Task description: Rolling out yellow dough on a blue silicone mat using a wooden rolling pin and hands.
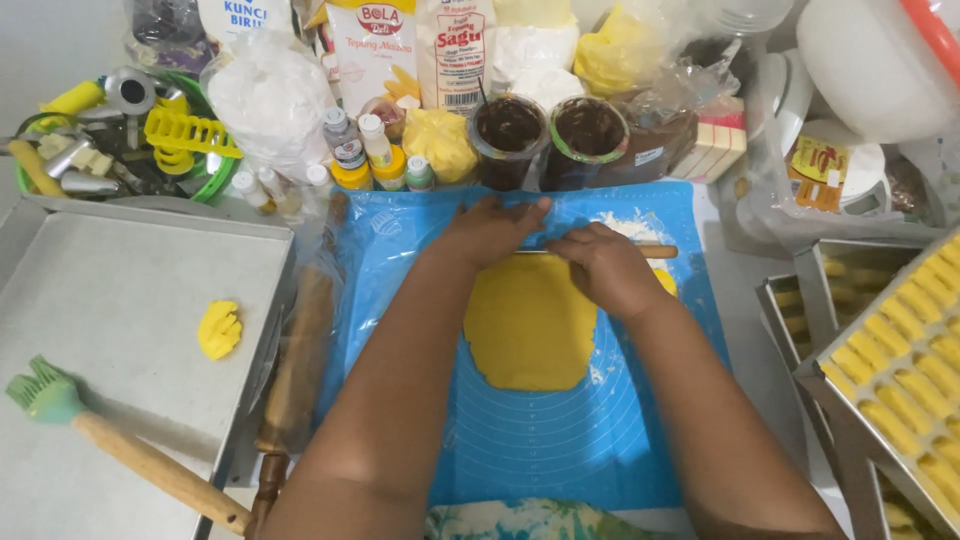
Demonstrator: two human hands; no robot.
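Hands press small roller across dough

Dough, a flat yellow sheet, lies on the blue mat. Left hand and right hand press flat, fingers together, on the roller lying crosswise at the dough's far edge.

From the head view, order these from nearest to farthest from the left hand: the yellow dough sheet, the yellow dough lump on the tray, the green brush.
1. Yellow dough sheet, just below the left hand.
2. Yellow dough lump, on the tray at left.
3. Green brush, far lower left.
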